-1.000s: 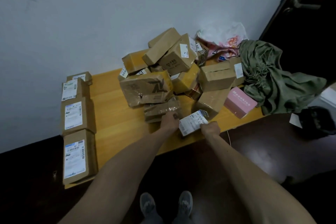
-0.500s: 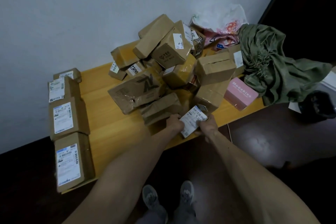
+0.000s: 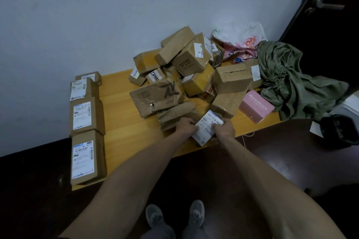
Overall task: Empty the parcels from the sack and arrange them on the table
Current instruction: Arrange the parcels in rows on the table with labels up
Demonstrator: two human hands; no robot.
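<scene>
The parcel lies at frame centre, on the near edge of the table, label up. The left hand grips its left side and the right hand grips its right side, fingers curled over the edges. It appears small, light and fairly stiff. The wrapping is probably slick, so a hold across opposite edges suits it.

The pile stands just above it in the frame. A flat brown parcel leans beside the left hand and may slide during the lift. A row of four labelled parcels lines the table's left edge. The sack and a pink box lie at right.
</scene>
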